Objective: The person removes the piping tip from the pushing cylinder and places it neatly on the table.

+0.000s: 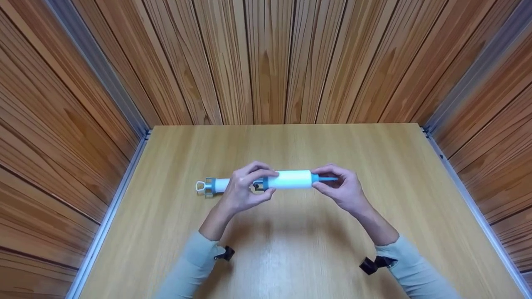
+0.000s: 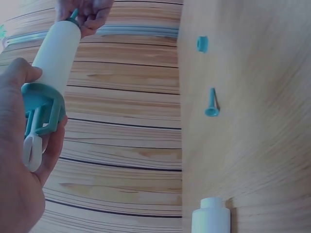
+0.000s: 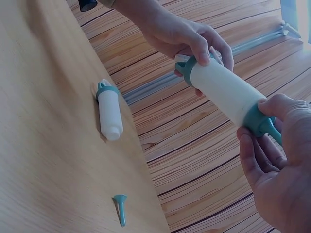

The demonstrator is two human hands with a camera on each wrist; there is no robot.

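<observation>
white tube point(image 1: 291, 179) runs crosswise, its blue nozzle point(image 1: 329, 178) pointing right.

Left sleeve point(image 1: 185, 263): long, pale grey-green, lightly creased
Right sleeve point(image 1: 415, 265): matching pale grey-green, also creased
Wrist cameras point(image 1: 225, 253) point(image 1: 369, 265): 2, small, black, blocky, 1 per sleeve
Hands point(image 1: 242, 189) point(image 1: 343, 187): 2, bare

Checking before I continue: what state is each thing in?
Held tube: raised off the table, teal nozzle at its end; tightness unclear.
Second tube: lying on the table, no nozzle fitted.
Loose nozzle: lying on the table, detached.
Small teal piece: on the table, detached.
Left hand: gripping held tube's handle end.
Right hand: pinching its nozzle end.
</observation>
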